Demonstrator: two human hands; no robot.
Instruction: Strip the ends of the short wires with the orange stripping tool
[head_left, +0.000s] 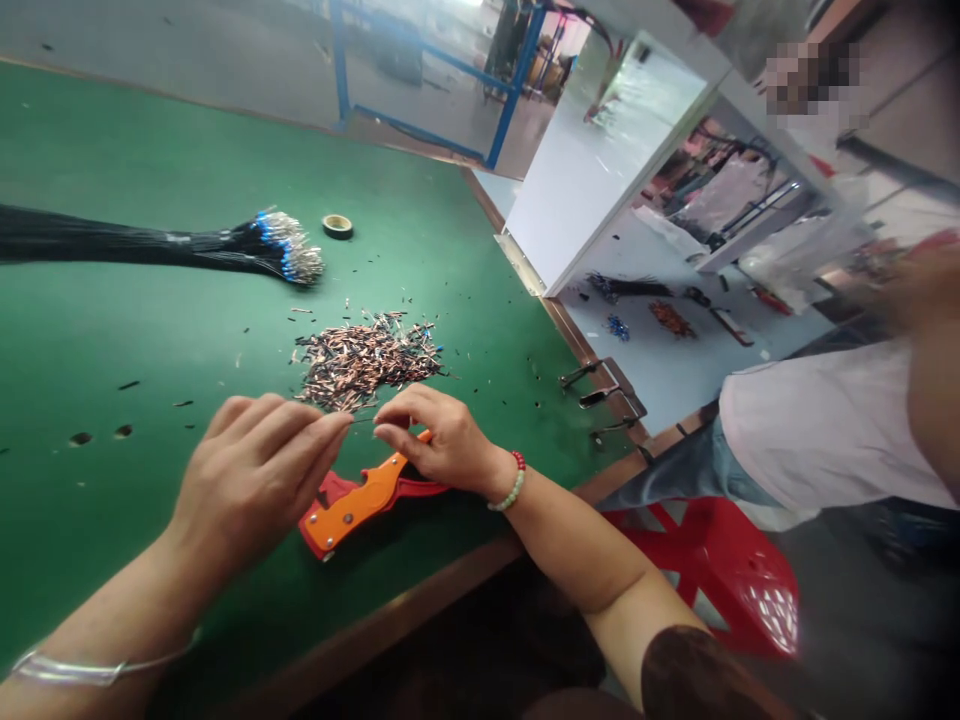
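Holding a thin wire [362, 419] is the left hand [262, 470], with its finger and thumb pinched together on it. The right hand [439, 435] has its finger and thumb close by the other end, but I cannot tell if they grip it. The wire is up over the green bench [112, 330], between the two hands, so this one looks partway done. Just below the right hand is an orange and red cutter [349, 517]; I cannot tell if the hand touches it. Past the hands sits a big pile of copper and black bits [360, 360], so I think a lot of work is done. Farther off lies a bunch of black wires [150, 243] with blue and silver ends, which may be the done ones. How many are left, I cannot tell.

Now to count, near to far: two hands, one wire between them, one cutter, and one big pile with too many bits to count. Then one bunch, with too many wires to count, and one roll of tape [337, 227] just beside its tips. On the next bench [660, 385] there is one copper pile [671, 318] and one little blue pile [619, 327].
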